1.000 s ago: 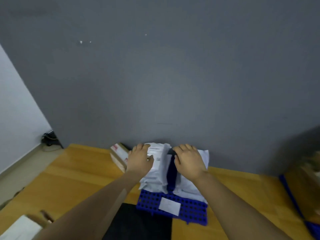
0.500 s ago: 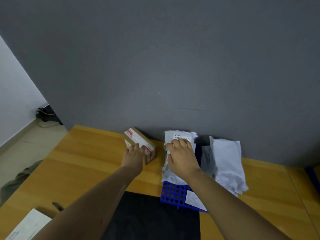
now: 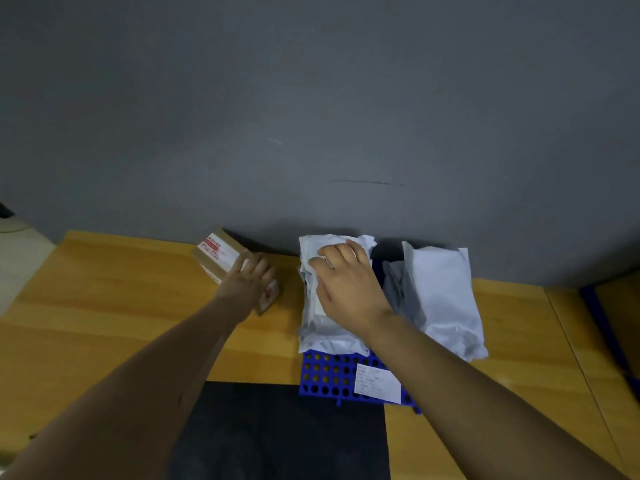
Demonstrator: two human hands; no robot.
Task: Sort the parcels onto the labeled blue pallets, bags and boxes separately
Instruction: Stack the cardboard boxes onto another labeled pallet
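Note:
A blue perforated pallet (image 3: pixel 325 375) with a white paper label (image 3: pixel 377 382) lies on the wooden table by the grey wall. White bag parcels lie on it: a left bag (image 3: pixel 318 323) and a right bag (image 3: pixel 446 299), with a grey bag (image 3: pixel 403 292) between them. My right hand (image 3: pixel 346 285) rests on the left bag, its fingers curled at the bag's top. Left of the pallet a small cardboard box (image 3: pixel 218 254) with red-printed tape sits on the table. My left hand (image 3: pixel 249 282) lies on the box with straight fingers.
A black mat (image 3: pixel 277 431) covers the near middle of the table (image 3: pixel 104 306). At the far right, the edge of another blue pallet (image 3: pixel 592 299) shows. The grey wall (image 3: pixel 311 116) stands right behind the parcels. Pale floor (image 3: pixel 17 251) lies beyond the left table edge.
The left hand left the bag pile and reached left onto the cardboard box. The right hand shifted onto the left bag. The view swung left and closer.

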